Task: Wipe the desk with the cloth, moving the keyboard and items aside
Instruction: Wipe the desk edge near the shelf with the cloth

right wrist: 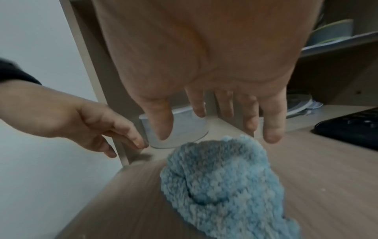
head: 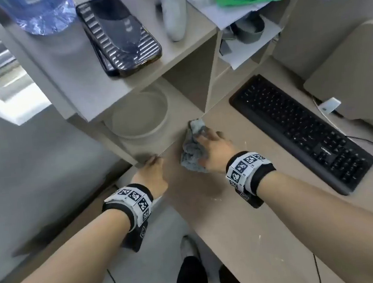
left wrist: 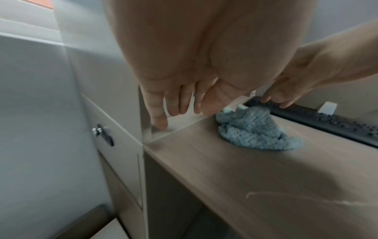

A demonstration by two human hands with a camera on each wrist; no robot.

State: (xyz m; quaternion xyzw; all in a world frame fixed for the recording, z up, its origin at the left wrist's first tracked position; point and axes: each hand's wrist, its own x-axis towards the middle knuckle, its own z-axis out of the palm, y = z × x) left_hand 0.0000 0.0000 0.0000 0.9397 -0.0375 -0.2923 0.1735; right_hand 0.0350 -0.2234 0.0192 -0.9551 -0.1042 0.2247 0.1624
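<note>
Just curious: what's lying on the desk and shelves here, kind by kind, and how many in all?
Fluffy blue-grey cloth: 1
Black computer keyboard: 1
Dark-cased phone: 1
Round white container: 1
Clear blue plastic water bottle: 1
Total: 5, leaving out the blurred papers and bags on the upper shelf.

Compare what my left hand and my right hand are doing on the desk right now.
The right hand lies over the blue cloth with fingers spread; the left hand has no cloth and touches the corner of the shelf unit with its fingertips. The right hand is nearer the keyboard; the left is at the desk's end. Both are open.
</note>
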